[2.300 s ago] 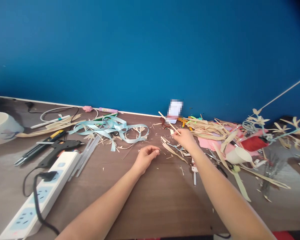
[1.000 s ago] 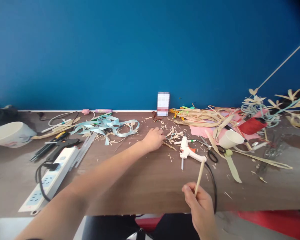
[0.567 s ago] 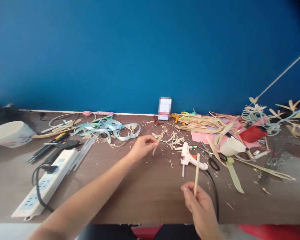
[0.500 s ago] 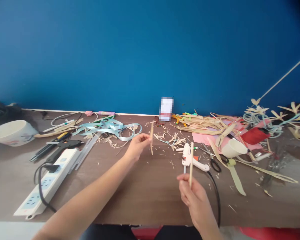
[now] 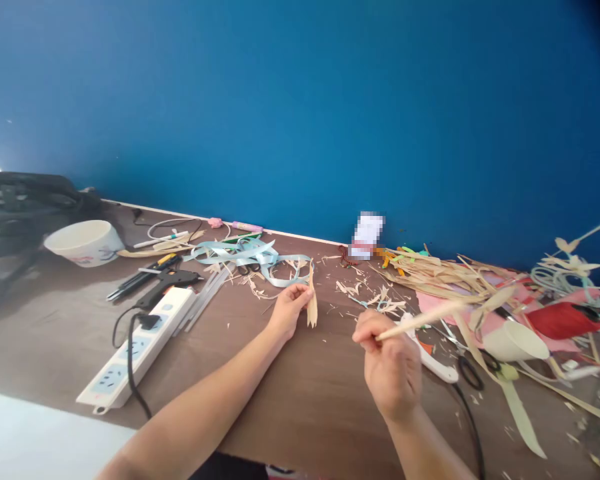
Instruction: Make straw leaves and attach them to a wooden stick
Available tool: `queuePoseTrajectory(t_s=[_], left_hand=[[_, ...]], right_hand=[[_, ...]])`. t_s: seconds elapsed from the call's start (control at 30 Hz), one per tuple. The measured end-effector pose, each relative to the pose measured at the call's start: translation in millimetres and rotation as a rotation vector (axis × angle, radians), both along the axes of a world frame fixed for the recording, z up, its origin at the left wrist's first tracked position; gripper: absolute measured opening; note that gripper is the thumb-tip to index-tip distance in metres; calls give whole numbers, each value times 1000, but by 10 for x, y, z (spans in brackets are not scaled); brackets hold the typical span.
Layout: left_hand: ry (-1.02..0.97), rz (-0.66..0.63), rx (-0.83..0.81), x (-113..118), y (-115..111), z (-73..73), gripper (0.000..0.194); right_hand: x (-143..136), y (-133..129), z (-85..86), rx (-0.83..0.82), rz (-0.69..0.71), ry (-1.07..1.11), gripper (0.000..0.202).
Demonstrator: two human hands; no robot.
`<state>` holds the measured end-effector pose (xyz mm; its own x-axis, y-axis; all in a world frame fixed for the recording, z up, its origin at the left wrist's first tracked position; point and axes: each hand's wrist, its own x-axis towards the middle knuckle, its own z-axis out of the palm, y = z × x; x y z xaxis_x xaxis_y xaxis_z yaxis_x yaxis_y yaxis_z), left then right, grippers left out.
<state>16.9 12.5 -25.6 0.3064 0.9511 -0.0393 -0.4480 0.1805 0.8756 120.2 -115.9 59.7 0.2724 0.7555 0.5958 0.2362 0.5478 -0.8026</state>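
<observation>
Above the middle of the table, my left hand pinches a short, pale piece of dried husk with a jagged lower end. To its right, my right hand is closed around a thin wooden stick, which slants up to the right. A white glue gun lies just behind my right hand, partly hidden by it. Scissors with black handles are right of the glue gun. Small husk scraps are scattered on the tabletop beyond my hands.
On the left are a white power strip with a black cord, a black glue gun, a white bowl and light-blue ribbon. Husk strips, a red bundle and a white cup crowd the right. A blue wall stands behind.
The stick in my right hand has tipped from upright to slanting right, and that hand has risen over the glue gun. The husk piece in my left hand has turned its broader side. The view has shifted.
</observation>
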Motion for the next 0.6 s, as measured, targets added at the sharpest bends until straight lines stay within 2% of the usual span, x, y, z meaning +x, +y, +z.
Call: queuePoseTrajectory(t_s=[0.1, 0.17, 0.2, 0.3, 0.37, 0.47, 0.6], left_hand=[[-33, -14, -21, -13, 29, 11, 22], [-47, -30, -35, -16, 39, 21, 22], [-49, -38, -38, -16, 40, 23, 22], [-44, -38, -18, -12, 30, 25, 21], [-31, -27, 10, -7, 16, 24, 20], [11, -26, 46, 1, -6, 24, 20], [78, -84, 53, 3, -31, 28, 22]], right_hand=[[-58, -11, 232, 95, 46, 46, 38], [-24, 81, 258, 64, 1, 71, 35], [9, 155, 217, 0, -33, 66, 32], [109, 423, -76, -390, -90, -28, 18], [135, 577, -323, -528, -109, -34, 25], [111, 691, -600, -610, -44, -4, 26], [87, 678, -739, -612, -11, 54, 22]])
